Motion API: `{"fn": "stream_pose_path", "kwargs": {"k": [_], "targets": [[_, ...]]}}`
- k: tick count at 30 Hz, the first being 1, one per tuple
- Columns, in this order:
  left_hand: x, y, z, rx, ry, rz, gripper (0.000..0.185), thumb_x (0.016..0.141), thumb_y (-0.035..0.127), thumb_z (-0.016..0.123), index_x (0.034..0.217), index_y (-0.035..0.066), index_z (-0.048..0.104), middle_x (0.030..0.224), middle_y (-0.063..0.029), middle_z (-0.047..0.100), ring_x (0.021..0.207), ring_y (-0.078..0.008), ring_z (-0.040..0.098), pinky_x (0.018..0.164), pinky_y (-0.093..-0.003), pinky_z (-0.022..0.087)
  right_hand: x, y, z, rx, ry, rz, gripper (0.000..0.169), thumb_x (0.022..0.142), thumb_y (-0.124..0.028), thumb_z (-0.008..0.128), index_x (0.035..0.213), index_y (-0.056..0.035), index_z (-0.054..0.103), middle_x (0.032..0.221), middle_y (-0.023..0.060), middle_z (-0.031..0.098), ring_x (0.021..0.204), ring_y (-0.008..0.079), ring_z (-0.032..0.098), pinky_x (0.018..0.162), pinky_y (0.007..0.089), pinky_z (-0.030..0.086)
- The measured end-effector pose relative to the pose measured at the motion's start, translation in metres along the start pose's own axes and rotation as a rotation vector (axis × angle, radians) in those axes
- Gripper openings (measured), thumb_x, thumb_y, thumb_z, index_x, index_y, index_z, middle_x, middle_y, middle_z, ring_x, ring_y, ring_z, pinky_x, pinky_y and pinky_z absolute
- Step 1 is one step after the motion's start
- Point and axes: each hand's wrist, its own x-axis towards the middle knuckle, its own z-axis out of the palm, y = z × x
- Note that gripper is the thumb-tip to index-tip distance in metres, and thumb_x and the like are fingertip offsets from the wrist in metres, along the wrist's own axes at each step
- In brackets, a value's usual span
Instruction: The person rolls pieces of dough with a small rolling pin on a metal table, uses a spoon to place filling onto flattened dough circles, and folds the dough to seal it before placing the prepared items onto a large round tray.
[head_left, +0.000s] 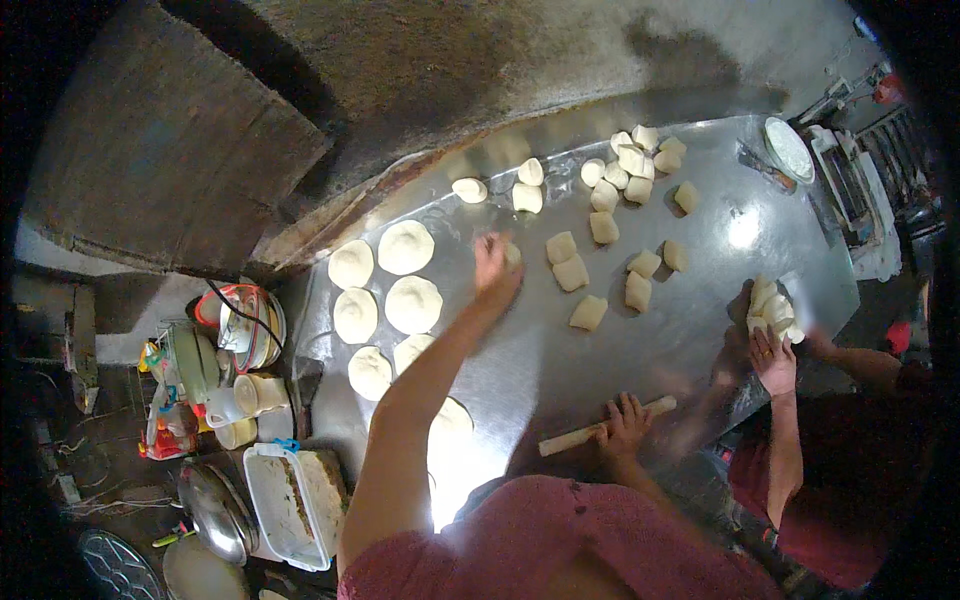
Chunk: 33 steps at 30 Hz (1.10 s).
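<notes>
My left hand (495, 266) is blurred above the steel table (517, 330), with its fingers around a small dough piece (512, 253) that is partly hidden. Near the table's front edge, my right hand (626, 427) grips a wooden rolling pin (566, 441). To the left lie several flat dough rounds (406, 247), some partly covered by my left arm. Loose cut dough pieces (570, 272) are spread to the right of my left hand. Beyond it, by the wall, are a dough piece (470, 190) and a pair of touching pieces (528, 197).
On the right, a co-worker's hands (772, 364) are at a dough lump (772, 309). A bowl of white powder (790, 150) stands at the far right corner. Left of the table are a plastic tub (289, 506), jars (259, 394) and stacked basins (251, 330).
</notes>
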Motion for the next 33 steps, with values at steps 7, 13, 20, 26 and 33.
{"fn": "stream_pose_path", "kwargs": {"k": [7, 13, 20, 26, 33], "targets": [[0.023, 0.012, 0.005, -0.080, -0.008, -0.063, 0.035, 0.074, 0.013, 0.070, 0.106, 0.010, 0.057, 0.100, -0.0174, 0.052, 0.097, -0.0367, 0.051, 0.084, -0.0418, 0.044, -0.002, 0.010, 0.006, -0.045, -0.014, -0.019, 0.046, 0.076, -0.034, 0.058, 0.114, -0.0084, 0.061, 0.129, 0.0153, 0.050, 0.122, 0.0361, 0.041, 0.105, 0.0599, 0.017], [0.134, -0.031, 0.032, 0.444, 0.074, 0.209, 0.019, 0.077, 0.012, 0.058, 0.095, 0.005, 0.060, 0.097, -0.0138, 0.054, 0.090, -0.0322, 0.053, 0.078, -0.0409, 0.044, 0.001, 0.005, 0.000, -0.021, -0.028, -0.042, 0.046, 0.075, -0.032, 0.057, 0.116, -0.0090, 0.059, 0.131, 0.0151, 0.048, 0.124, 0.0358, 0.038, 0.104, 0.0609, 0.017], [0.049, -0.007, 0.026, 0.505, -0.134, 0.341, 0.025, 0.079, 0.009, 0.049, 0.104, 0.006, 0.052, 0.098, -0.0134, 0.053, 0.093, -0.0310, 0.051, 0.079, -0.0434, 0.041, -0.001, -0.006, -0.012, -0.004, -0.011, 0.047, 0.042, 0.073, -0.026, 0.059, 0.111, -0.0082, 0.061, 0.127, 0.0134, 0.051, 0.122, 0.0330, 0.042, 0.105, 0.0569, 0.020], [-0.172, 0.024, -0.034, 0.560, -0.419, 0.179, 0.028, 0.075, 0.012, 0.058, 0.102, 0.007, 0.053, 0.095, -0.0129, 0.054, 0.090, -0.0304, 0.053, 0.076, -0.0443, 0.042, 0.002, -0.010, -0.012, -0.002, -0.030, 0.016, 0.044, 0.074, -0.026, 0.063, 0.114, -0.0067, 0.060, 0.127, 0.0162, 0.050, 0.126, 0.0329, 0.037, 0.106, 0.0562, 0.019], [-0.255, 0.086, -0.053, 0.421, -0.354, 0.073, 0.024, 0.080, 0.015, 0.055, 0.103, 0.009, 0.055, 0.104, -0.0119, 0.053, 0.099, -0.0295, 0.050, 0.083, -0.0468, 0.040, -0.003, -0.006, -0.018, 0.009, 0.071, -0.077, 0.039, 0.076, -0.029, 0.062, 0.107, -0.0050, 0.061, 0.123, 0.0163, 0.052, 0.115, 0.0327, 0.045, 0.104, 0.0557, 0.023]]}}
